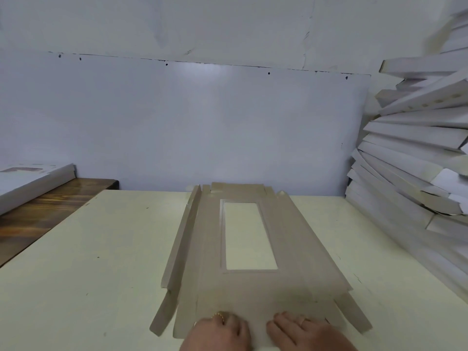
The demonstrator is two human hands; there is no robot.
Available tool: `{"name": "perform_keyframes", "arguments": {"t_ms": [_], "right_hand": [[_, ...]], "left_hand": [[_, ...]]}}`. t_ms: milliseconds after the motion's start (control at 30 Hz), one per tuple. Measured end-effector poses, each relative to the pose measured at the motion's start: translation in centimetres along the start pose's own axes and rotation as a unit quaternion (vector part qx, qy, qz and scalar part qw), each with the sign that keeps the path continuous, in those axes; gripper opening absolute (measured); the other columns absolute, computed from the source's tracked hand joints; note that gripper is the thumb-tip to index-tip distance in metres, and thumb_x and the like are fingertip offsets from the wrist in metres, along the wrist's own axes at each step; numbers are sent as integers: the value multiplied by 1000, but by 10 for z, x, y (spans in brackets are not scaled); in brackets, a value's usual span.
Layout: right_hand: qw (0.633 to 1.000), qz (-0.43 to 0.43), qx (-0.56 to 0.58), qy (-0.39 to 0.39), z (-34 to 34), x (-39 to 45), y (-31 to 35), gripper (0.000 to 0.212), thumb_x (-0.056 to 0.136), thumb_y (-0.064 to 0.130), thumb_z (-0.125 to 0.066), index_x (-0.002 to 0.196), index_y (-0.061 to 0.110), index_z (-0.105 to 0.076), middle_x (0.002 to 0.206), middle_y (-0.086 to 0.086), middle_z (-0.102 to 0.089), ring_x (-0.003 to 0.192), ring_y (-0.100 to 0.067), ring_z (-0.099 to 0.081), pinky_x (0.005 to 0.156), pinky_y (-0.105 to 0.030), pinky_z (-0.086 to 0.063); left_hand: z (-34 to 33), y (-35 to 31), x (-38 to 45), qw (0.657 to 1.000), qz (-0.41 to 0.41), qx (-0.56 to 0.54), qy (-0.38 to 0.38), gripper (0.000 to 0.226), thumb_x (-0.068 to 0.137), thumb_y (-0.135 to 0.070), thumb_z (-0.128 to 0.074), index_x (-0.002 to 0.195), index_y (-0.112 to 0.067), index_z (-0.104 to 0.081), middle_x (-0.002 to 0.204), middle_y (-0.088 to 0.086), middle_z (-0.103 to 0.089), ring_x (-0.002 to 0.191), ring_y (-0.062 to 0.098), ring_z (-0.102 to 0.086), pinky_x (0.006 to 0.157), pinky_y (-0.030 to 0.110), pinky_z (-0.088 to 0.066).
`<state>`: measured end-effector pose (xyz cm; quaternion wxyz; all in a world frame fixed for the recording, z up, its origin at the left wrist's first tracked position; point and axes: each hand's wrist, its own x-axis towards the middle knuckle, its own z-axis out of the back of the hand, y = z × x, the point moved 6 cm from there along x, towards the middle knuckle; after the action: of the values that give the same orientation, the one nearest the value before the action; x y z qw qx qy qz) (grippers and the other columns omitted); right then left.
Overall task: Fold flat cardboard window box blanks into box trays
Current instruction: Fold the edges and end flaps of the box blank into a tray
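Item: one blank (255, 282), brown cardboard with a rectangular window (247, 235), lying lengthwise on the cream table (101, 249), its far end at the table's back edge near the wall (202, 110). Condition: left long flap (181, 239) already raised along its crease; right flap flat; corner tabs splay off the near end on both sides. Left hand (219, 330) and right hand (301, 330): both rest side by side on the near end panel, fingers laid over the card and seemingly pressing it down; neither appears to grip anything, though whether the fingertips are curling the edge cannot be told. Risks, as judged: uneven pressure from the two hands could skew the end fold off its crease; the thin frame around the window may buckle if the panel is lifted too sharply; the raised left flap may fall back outward unless locked by the tabs. Room: bare tabletop left of the blank, up to a white stack (33, 181) on a wooden surface (50, 203); on the right, a leaning pile of boxes (415, 153) stands near the flat flap, and a wide sweep there could bring it down.
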<state>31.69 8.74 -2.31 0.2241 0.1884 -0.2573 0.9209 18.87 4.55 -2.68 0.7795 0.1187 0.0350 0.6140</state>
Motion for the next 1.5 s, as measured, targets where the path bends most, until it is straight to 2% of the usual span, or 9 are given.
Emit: {"name": "perform_keyframes", "arguments": {"t_ms": [133, 267, 433, 633, 833, 933, 1100, 1333, 1500], "right_hand": [[997, -25, 42, 63, -9, 14, 3, 10, 69, 36, -60, 64, 39, -69, 54, 22, -59, 43, 6, -54, 39, -11, -42], [978, -116, 128, 115, 0, 37, -30, 20, 73, 54, -68, 88, 41, -70, 74, 19, -70, 63, 0, -66, 54, -15, -50], [963, -100, 160, 192, -29, 53, -34, 38, 101, 50, -26, 122, 31, -50, 115, -1, -62, 105, -25, -58, 87, -35, -41], [986, -104, 110, 75, -36, 63, -6, 44, 52, 55, -82, 90, 34, -75, 97, 20, -68, 82, -1, -67, 86, -24, -52], [990, -70, 122, 11, -37, 40, -20, 54, 41, 46, -93, 89, 27, -78, 103, 12, -72, 101, -10, -67, 91, -25, -48], [990, -133, 32, 46, -32, 21, -50, 62, 58, 54, -73, 115, 28, -71, 132, 9, -61, 144, -16, -21, 106, -36, -13], [977, -206, 18, 46, -24, -12, -85, 54, 76, 42, -51, 128, 32, -45, 133, 2, -60, 147, -6, 11, 109, -39, -7], [997, -66, 25, -42, -13, -27, -76, 48, 96, 14, -32, 90, 24, -78, 105, 5, -73, 111, -12, -59, 110, -31, -21], [999, 22, 31, 1, -11, -19, -57, 39, 94, 43, -43, 89, 27, -79, 95, 15, -73, 88, -1, -70, 103, -22, -35]], "left_hand": [[15, 11, 5, 998, 14, -68, -11, 38, 77, -50, -68, 106, -25, -69, 104, 1, -69, 91, 19, -67, 72, 29, -54], [4, 42, 14, 982, 78, -170, 30, 37, 100, -44, -33, 134, -33, -43, 124, 8, -61, 117, 28, -55, 95, 34, -44], [-4, 56, 38, 977, 127, -173, 9, 46, 93, -54, -43, 132, -30, -41, 122, 1, -59, 112, 24, -56, 91, 32, -44], [-5, 47, 49, 987, 116, -93, -67, 47, 88, -58, -43, 124, -27, -46, 126, -2, -44, 123, 22, -37, 100, 34, -31], [-4, 37, 30, 991, -43, -64, -114, 32, 38, -44, -90, 54, -29, -66, 57, -17, -57, 55, 7, -58, 47, 13, -44], [-5, 51, 17, 990, -28, -48, -126, 33, 32, -38, -89, 51, -27, -65, 55, -17, -58, 56, 10, -60, 58, 17, -50], [1, 64, 2, 986, -11, -42, -159, 19, 40, -27, -79, 48, -24, -62, 53, -18, -56, 59, 13, -62, 69, 21, -52], [-8, 68, -10, 991, -32, -61, -111, 40, 68, -61, -51, 63, -27, -72, 75, -18, -69, 72, 12, -67, 83, 31, -54], [-2, 63, -5, 992, -40, -33, -113, 25, 69, -40, -50, 61, -25, -68, 58, -12, -60, 59, 11, -62, 70, 22, -56]]}}
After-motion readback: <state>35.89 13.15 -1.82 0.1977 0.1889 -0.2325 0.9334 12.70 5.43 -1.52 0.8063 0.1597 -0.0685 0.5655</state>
